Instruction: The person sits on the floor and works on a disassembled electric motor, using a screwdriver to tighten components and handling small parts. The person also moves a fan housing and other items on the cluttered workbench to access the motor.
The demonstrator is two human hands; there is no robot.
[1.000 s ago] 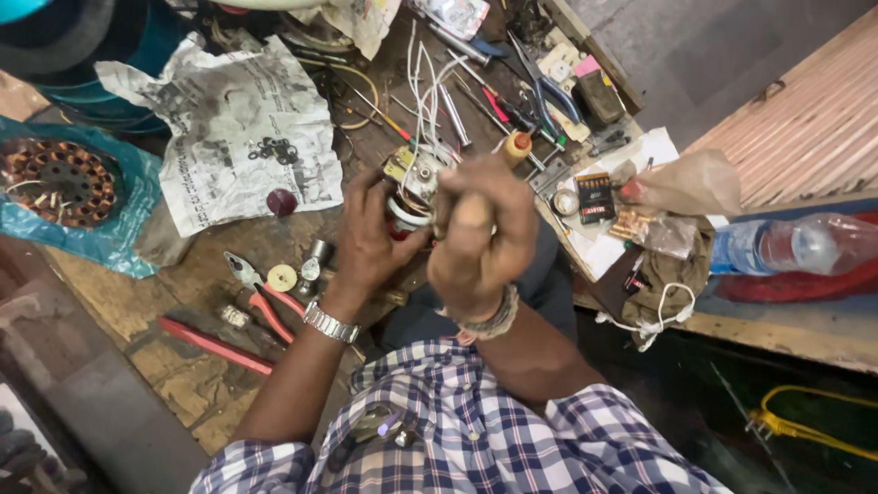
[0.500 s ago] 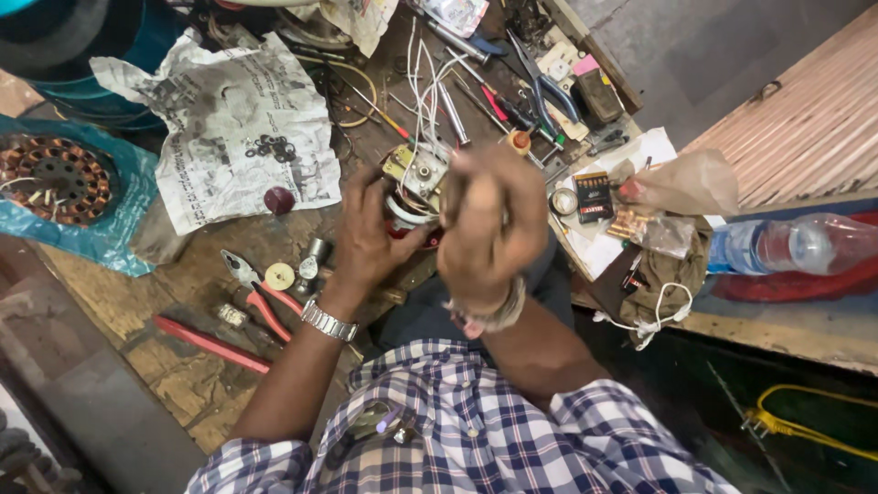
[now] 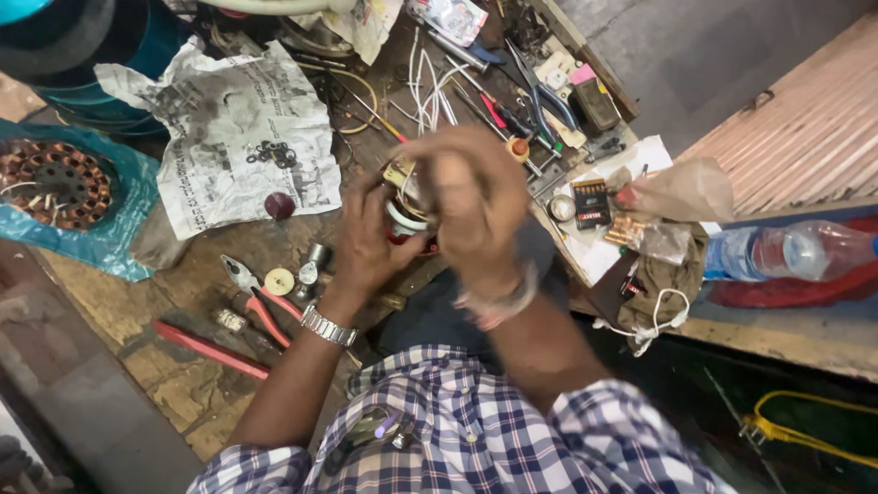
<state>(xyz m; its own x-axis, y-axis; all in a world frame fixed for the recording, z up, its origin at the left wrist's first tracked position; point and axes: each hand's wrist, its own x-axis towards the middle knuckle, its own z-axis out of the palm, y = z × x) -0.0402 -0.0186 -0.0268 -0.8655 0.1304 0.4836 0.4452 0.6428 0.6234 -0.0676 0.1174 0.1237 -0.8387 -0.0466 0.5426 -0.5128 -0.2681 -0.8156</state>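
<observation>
Crumpled newspaper [image 3: 229,137] is lying w/ small black rings on it, red-handled pliers [image 3: 261,297] sitting just below. Copper-wound stator [image 3: 50,183] is resting on blue plastic at left, clear bottle [image 3: 796,252] lying at right.

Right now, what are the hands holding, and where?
Both hands grip one small wound motor part. The left hand cups its left side and underside; the right hand closes over its top and right, blurred.
</observation>
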